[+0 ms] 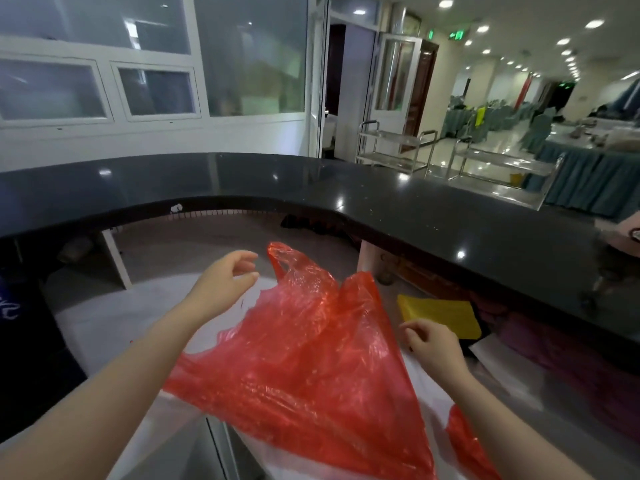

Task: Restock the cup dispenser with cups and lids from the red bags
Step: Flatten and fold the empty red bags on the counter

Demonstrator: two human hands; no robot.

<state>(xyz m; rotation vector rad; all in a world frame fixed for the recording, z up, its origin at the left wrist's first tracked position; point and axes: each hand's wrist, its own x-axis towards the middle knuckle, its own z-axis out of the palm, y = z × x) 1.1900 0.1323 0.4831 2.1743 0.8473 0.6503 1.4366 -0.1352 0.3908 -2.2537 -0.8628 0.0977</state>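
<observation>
A thin red plastic bag (304,358) lies crumpled and spread out on the white lower work surface (104,327) in front of me, one handle sticking up at its far end. My left hand (221,282) hovers just left of that handle with loosely curled fingers, holding nothing. My right hand (433,344) hovers at the bag's right edge, fingers curled, and I cannot tell whether it touches the plastic. A second piece of red plastic (467,445) shows under my right forearm. No cups, lids or dispenser are in sight.
A curved black counter (398,209) runs across behind the work surface. A yellow flat object (440,315) lies to the right of the bag. Steel trolleys (394,147) and cloth-covered tables (588,174) stand in the hall beyond.
</observation>
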